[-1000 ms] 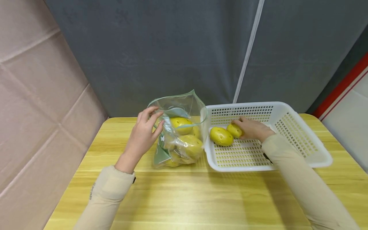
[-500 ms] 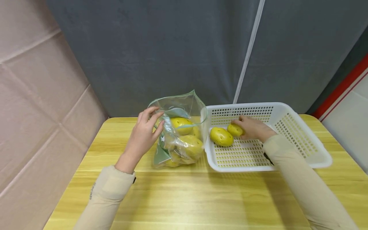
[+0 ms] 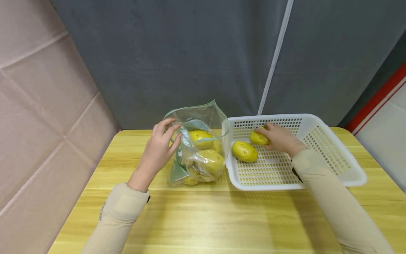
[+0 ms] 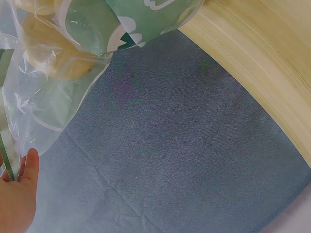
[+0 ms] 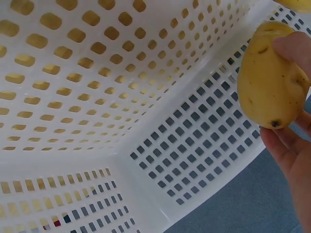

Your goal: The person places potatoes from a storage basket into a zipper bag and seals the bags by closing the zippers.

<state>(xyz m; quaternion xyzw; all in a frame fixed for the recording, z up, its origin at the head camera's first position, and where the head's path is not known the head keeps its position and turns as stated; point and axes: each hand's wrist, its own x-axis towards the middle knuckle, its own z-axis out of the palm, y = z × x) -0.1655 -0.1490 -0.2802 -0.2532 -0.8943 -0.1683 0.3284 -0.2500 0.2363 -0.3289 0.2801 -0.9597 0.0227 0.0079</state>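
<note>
My right hand (image 3: pixel 280 139) grips a yellow potato (image 3: pixel 258 137) inside the white basket; in the right wrist view, thumb and fingertips hold the potato (image 5: pixel 269 77) from two sides. A second potato (image 3: pixel 245 151) lies on the basket floor, nearer the bag. On the left stands a clear zip bag (image 3: pixel 219 121) with green edging, its mouth wide and several potatoes (image 3: pixel 209 160) inside. At the left of that mouth, my left hand (image 3: pixel 158 146) holds the rim between thumb and fingers. The left wrist view shows the green edge running between the digits of this hand (image 4: pixel 19 194).
The white perforated basket (image 3: pixel 269 187) stands right beside the bag on the wooden table (image 3: pixel 203 218). A grey curtain (image 3: pixel 177 56) hangs behind the table, and a pink padded wall (image 3: pixel 41 116) rises on the left.
The right hand has raised the small potato slightly and shifted it back, away from the other potato. The left hand and the bag stay put.
</note>
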